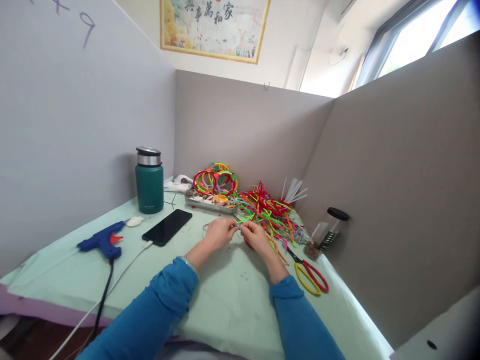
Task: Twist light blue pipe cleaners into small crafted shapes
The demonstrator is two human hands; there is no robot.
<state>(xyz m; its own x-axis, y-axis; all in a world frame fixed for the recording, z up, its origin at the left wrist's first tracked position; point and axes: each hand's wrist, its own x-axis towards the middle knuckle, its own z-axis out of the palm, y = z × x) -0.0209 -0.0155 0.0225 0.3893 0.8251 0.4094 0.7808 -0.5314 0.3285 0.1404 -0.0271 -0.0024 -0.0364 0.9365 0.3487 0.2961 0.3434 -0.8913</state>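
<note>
My left hand [219, 233] and my right hand [257, 239] meet fingertip to fingertip over the middle of the table. Both are closed in a pinch on something small and thin, too small to make out. A thin grey loop shows beside my left hand. Just behind and to the right of my hands lies a tangled heap of coloured fuzzy stems [270, 212]. Red-and-yellow-handled scissors [311, 275] lie to the right of my right hand. Part of something red shows under my right hand.
A metal tray [210, 204] holds small pieces, with coloured rings [215, 181] on it. On the left are a green bottle [149, 187], a black phone [167, 227] with a white cable and a blue glue gun [101, 240]. A black-lidded jar [332, 230] stands right. Partitions surround the table.
</note>
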